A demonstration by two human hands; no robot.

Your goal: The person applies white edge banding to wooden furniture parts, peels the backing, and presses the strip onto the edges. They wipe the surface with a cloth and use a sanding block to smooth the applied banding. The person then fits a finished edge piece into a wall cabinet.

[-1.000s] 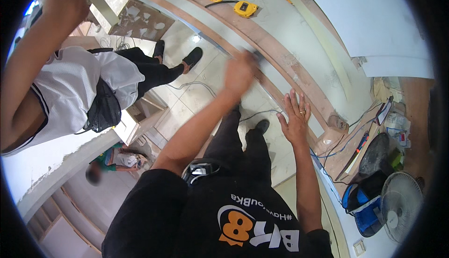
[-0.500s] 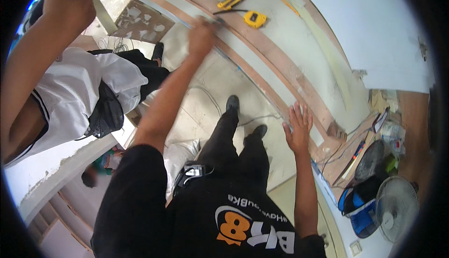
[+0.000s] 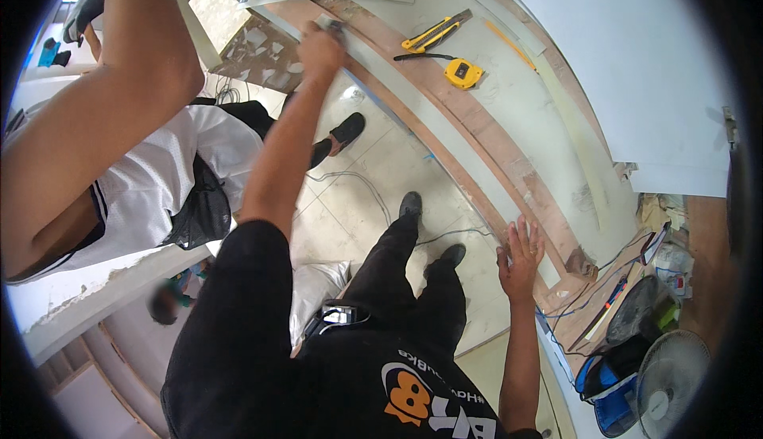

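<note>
Between the left hand [image 3: 320,48] at eleven o'clock and the right hand [image 3: 520,258] at four o'clock, the long pale strip [image 3: 445,133] lies bare. Beyond it, toward one o'clock, a yellow utility knife [image 3: 435,33] and a yellow tape measure [image 3: 463,73] block the wooden board [image 3: 509,153]. A second person's arm [image 3: 95,113] crowds nine o'clock.

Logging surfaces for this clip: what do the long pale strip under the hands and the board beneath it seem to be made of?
The long pale strip looks like thin laminate or plastic edging: flat, smooth, matte grey-white, curving along the board. The board beneath looks like raw plywood or timber: reddish-brown, unfinished, with pale dusty patches. The left hand presses near its far end, the right hand near its close end.
</note>
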